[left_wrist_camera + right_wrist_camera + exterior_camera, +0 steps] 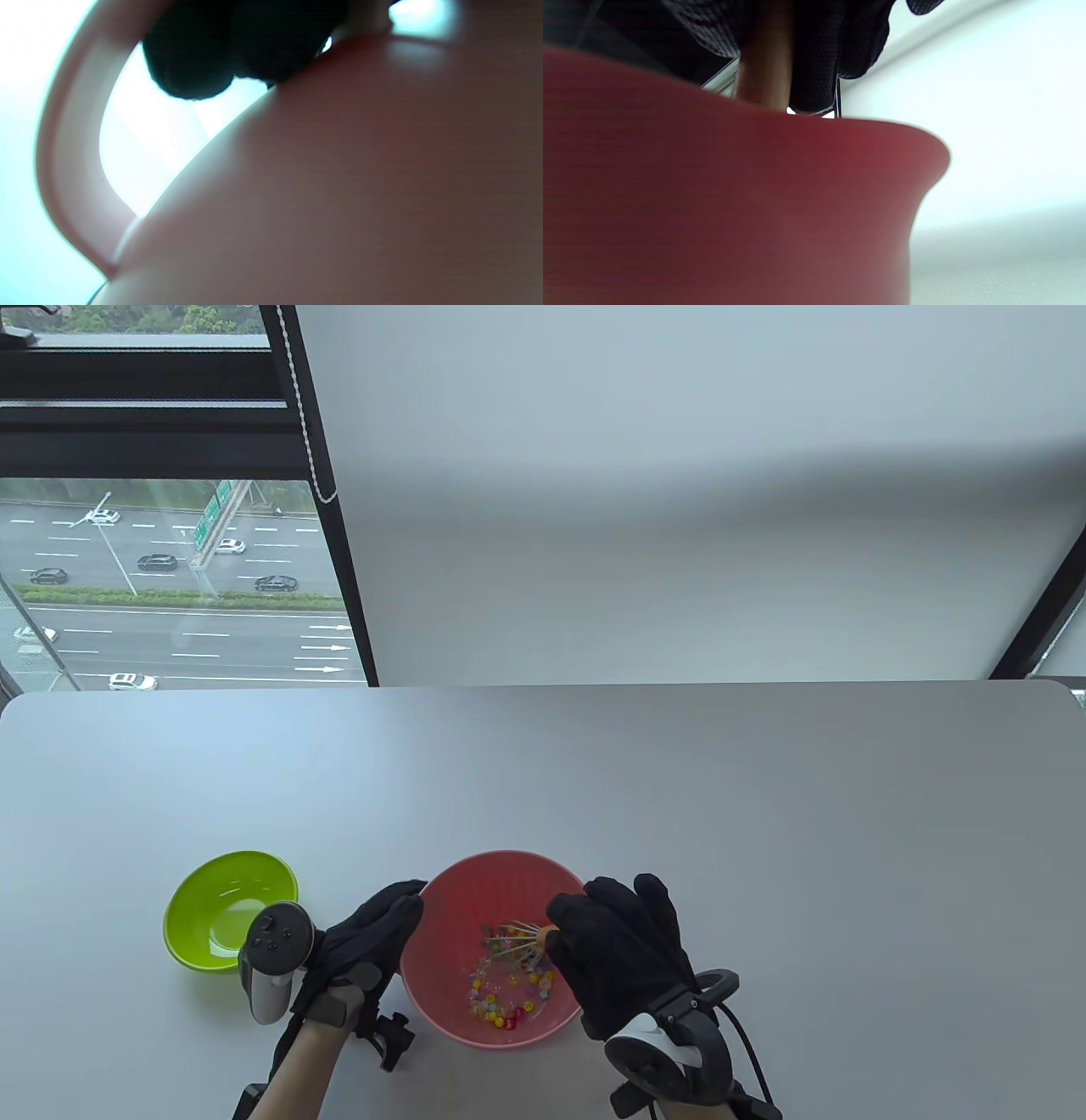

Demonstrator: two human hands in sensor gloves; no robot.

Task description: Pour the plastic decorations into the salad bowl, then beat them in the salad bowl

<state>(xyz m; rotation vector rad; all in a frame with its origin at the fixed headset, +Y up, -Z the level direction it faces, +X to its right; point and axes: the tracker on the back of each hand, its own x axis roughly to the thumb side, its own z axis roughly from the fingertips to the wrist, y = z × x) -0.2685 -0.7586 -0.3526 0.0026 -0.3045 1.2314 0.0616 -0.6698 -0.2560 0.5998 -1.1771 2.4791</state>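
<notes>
A pink salad bowl [458, 899] stands near the table's front edge with several small coloured plastic decorations [501, 997] on its bottom. My right hand [615, 954] grips the handle of a wire whisk [517, 946] whose head is down among the beads. My left hand [373, 942] holds the bowl's left rim, fingers curled over the edge. In the left wrist view the gloved fingertips [191, 63] lie on the bowl's rim [68, 148]. The right wrist view shows the bowl's outer wall [734, 203] and the whisk's orange handle [765, 63] inside my glove.
An empty green bowl [229, 909] sits to the left of the pink one, close to my left hand's tracker [270, 967]. The white table [594, 780] stretches back to a window and a white blind.
</notes>
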